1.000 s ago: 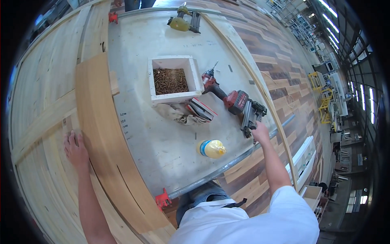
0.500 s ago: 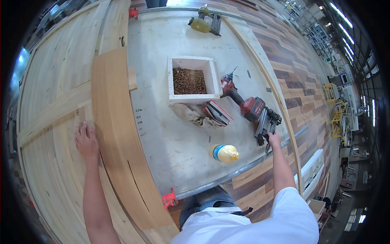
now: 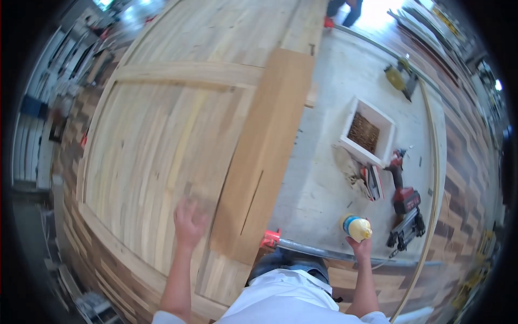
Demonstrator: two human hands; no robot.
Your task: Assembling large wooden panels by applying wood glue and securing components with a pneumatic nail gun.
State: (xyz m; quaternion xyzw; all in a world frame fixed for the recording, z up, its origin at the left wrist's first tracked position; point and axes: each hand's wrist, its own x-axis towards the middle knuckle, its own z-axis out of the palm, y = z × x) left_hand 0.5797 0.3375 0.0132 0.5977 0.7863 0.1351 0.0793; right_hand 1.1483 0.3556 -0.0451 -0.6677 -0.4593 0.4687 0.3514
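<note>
My right hand is at a yellowish glue bottle with a blue band, its fingers closed around the near side. My left hand hovers over or rests on the wide wooden panel; motion smears its fingers, so their pose is unclear. Just right of it, a long brown board with a dark slit lies along the panel's edge. A black nail gun lies to the right of the bottle, close to a red cordless drill.
On the pale tabletop stands a white box of screws, with a crumpled cloth beside it. Farther back lies an olive nail gun. A metal bar clamp with a red end crosses the near edge. Another person's legs show at the top.
My right hand has let go of the black nail gun and moved left to the glue bottle. My left hand has moved nearer me along the panel. The view has turned left.
</note>
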